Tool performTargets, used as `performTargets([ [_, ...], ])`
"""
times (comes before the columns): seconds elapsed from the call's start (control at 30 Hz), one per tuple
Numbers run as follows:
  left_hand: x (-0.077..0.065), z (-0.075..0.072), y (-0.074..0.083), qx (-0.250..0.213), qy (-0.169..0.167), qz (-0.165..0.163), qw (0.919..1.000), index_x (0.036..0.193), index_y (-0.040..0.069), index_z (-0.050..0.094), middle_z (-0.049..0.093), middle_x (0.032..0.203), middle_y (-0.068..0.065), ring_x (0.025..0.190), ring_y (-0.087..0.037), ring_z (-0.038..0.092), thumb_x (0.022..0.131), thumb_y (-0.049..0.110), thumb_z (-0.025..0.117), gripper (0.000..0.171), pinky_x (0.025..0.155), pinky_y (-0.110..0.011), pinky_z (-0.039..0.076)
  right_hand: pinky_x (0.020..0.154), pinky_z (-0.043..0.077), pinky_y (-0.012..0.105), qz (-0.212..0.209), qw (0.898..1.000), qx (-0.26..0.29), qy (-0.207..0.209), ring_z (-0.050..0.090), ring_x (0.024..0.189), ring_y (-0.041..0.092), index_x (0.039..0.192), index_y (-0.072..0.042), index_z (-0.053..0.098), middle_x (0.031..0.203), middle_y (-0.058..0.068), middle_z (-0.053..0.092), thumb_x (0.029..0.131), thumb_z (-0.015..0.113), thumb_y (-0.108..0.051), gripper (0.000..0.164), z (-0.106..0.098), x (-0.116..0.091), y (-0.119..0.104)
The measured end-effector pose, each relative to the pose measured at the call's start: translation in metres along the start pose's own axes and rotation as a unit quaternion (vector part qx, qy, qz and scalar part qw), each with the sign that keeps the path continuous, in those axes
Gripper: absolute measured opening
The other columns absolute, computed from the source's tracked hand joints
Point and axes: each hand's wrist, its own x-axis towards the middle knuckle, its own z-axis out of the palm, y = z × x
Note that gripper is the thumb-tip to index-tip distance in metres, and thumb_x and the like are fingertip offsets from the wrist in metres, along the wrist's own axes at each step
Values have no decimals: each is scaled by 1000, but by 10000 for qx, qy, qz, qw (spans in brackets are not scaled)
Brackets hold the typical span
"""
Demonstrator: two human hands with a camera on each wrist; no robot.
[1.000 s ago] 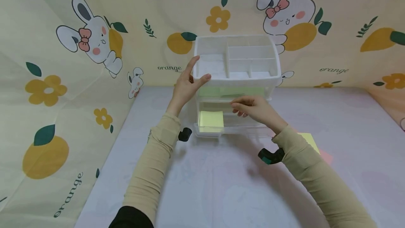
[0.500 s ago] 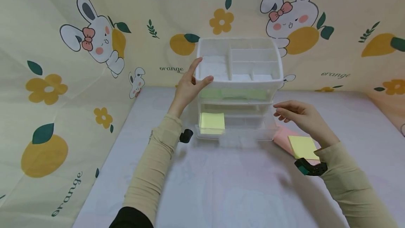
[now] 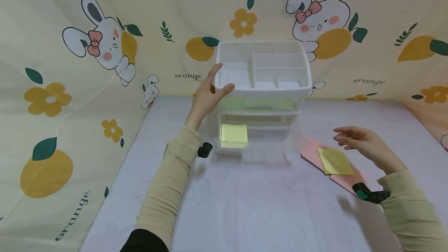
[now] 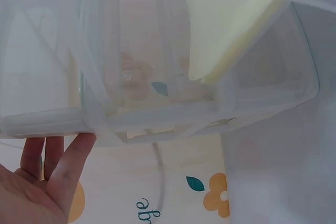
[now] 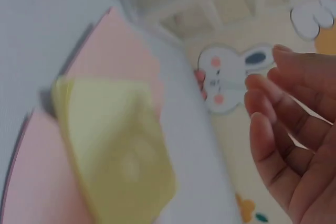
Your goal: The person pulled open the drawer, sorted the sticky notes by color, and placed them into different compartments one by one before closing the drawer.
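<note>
A white plastic desktop drawer organizer (image 3: 264,93) stands toward the back of the table. My left hand (image 3: 205,100) holds its upper left corner, thumb on the front edge and fingers along the side. The clear lower drawer (image 3: 269,147) is pulled out, with a yellow sticky note pad (image 3: 233,134) standing in its left part. Green paper (image 3: 257,103) shows through the drawer above. To the right, my right hand (image 3: 367,145) hovers with loosely bent fingers, holding nothing. Close below it, another yellow sticky note pad (image 3: 335,161) lies on pink pads (image 3: 351,182).
The organizer's top tray (image 3: 280,74) is split into several compartments. A printed cloth with rabbits and oranges (image 3: 168,11) hangs behind and at the left of the white tabletop (image 3: 245,205).
My right hand has moved from in front of the open drawer out to the right, uncovering the yellow and pink pads on the table. My left hand stays on the organizer.
</note>
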Motion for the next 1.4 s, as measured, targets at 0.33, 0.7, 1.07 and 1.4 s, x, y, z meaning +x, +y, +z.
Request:
performTargets([
  [0.33,0,0,0,41,-4,-9,10000,139,53,24,36,71,-3,61,-17,36,79,61,62,72,52,-25,31,75,48,24,659,9956,-195,-637,51,87,-12,137,2,38,120,-1,57,95,51,-37,59,3,-2,34],
  [0.7,-1,0,1,-5,-31,-61,10000,139,53,24,36,70,-4,61,-17,36,78,63,61,73,53,-25,31,84,37,44,1373,9852,-213,-1004,38,108,38,139,9,31,130,33,37,92,54,-40,72,12,2,52],
  [1.07,0,0,0,-11,-1,-96,10000,131,65,21,36,73,-3,62,-17,35,77,64,61,67,52,-25,30,66,39,22,1259,9895,-417,-581,41,90,17,138,6,34,111,17,46,91,57,-37,68,17,2,53],
  [1.4,0,1,-1,-61,8,-69,10000,133,62,22,36,73,-3,62,-17,35,77,64,61,68,53,-25,30,69,41,28,1255,9909,-475,-144,44,98,27,133,0,44,117,21,45,89,59,-42,63,12,-5,47],
])
